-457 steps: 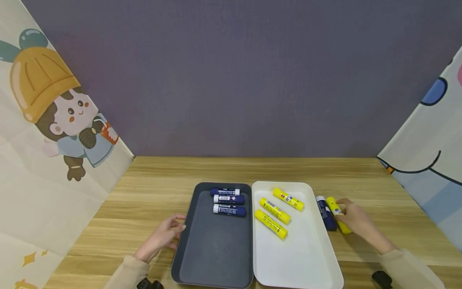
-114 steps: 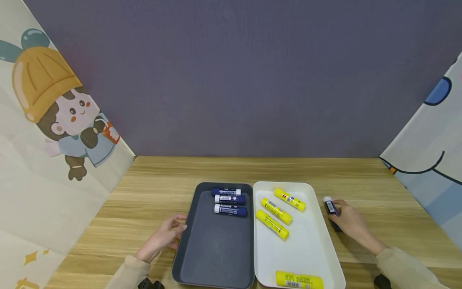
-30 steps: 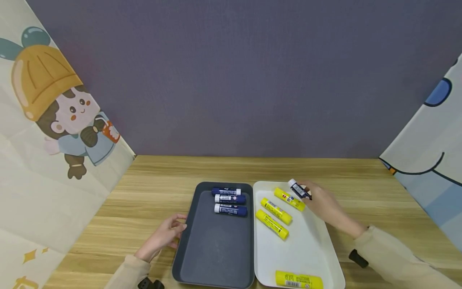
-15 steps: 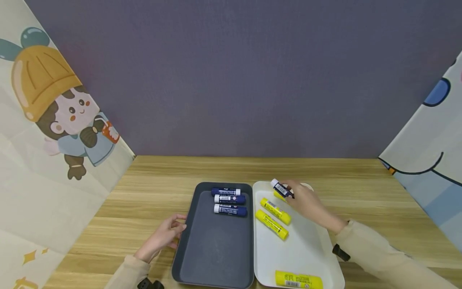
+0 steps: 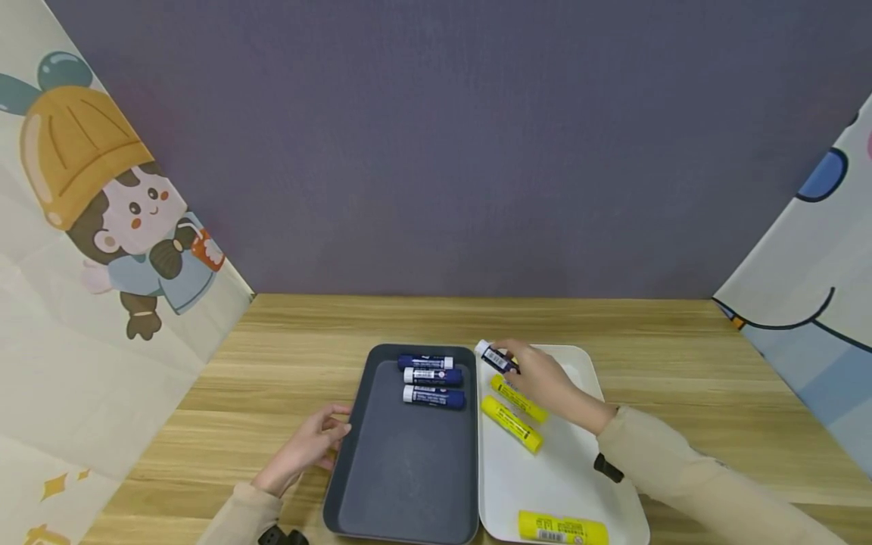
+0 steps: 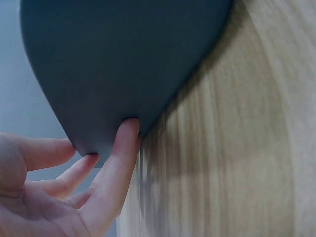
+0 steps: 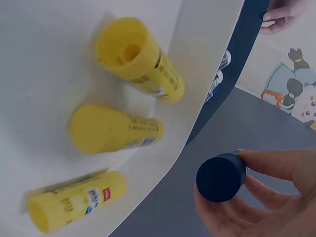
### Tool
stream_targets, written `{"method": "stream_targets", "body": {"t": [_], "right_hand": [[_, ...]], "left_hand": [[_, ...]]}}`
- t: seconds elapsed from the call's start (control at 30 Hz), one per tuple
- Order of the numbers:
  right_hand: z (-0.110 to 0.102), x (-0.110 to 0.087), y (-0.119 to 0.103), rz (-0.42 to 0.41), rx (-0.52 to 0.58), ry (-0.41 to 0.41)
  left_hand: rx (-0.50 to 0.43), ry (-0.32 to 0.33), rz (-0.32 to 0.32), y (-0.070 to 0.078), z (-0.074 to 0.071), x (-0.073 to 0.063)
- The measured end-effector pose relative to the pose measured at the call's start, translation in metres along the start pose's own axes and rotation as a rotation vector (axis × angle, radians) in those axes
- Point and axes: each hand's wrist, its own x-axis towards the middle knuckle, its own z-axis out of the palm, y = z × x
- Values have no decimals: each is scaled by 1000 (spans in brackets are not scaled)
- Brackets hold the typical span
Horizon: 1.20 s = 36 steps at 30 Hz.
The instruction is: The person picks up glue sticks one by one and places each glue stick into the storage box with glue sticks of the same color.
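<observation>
My right hand (image 5: 545,381) pinches a dark blue glue stick (image 5: 495,357) with a white cap, over the back left corner of the white tray (image 5: 559,473). In the right wrist view, the round dark base of this glue stick (image 7: 220,178) faces the camera, between thumb and fingers. My left hand (image 5: 309,443) touches the left side of the dark grey tray (image 5: 409,473); its fingertips (image 6: 129,129) lie against the outer wall. Three blue glue sticks (image 5: 434,397) lie at the grey tray's back right.
Yellow glue sticks (image 5: 512,425) lie slanted in the back of the white tray, one partly hidden by my right hand. Another yellow glue stick (image 5: 562,527) lies near its front edge. Both trays stand side by side on the wooden table (image 5: 708,393), before a grey-purple panel (image 5: 477,151).
The right hand picked up the blue glue stick right of the white tray and carries it leftward over that tray. Earlier, a yellow one came into the tray's front. Left hand unchanged.
</observation>
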Motion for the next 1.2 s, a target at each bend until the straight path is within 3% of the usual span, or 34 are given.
{"method": "stream_targets", "body": {"t": [0.5, 0.8, 1.2], "right_hand": [[17, 7, -26, -77, 13, -61], [29, 13, -38, -203, -76, -114], [44, 17, -50, -286, -138, -212]], "left_hand": [[3, 5, -15, 0, 0, 1], [-11, -10, -14, 0, -1, 2], [-19, -8, -17, -1, -1, 2]]}}
